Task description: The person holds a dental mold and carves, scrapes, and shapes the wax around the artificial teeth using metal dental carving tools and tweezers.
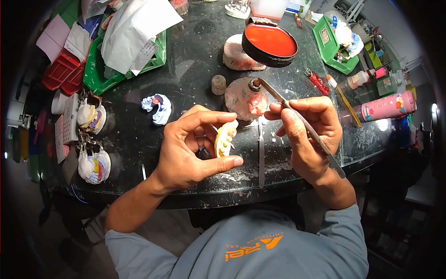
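Observation:
My left hand grips a small yellow dental piece between thumb and fingers, above the black bench. In my right hand is a long metal spatula, slanting up to the left. Its tip is at a small dark burner-like piece over a round whitish block with pink wax on it. Below that block lies a thin metal tool, between my hands. A blue and white dental cast lies left of my left hand.
A round tin of red wax leans on a pale cast at the back. Green bins hold papers at left. Articulated casts stand at far left. On the right are a red knife, a toothbrush and a pink bottle.

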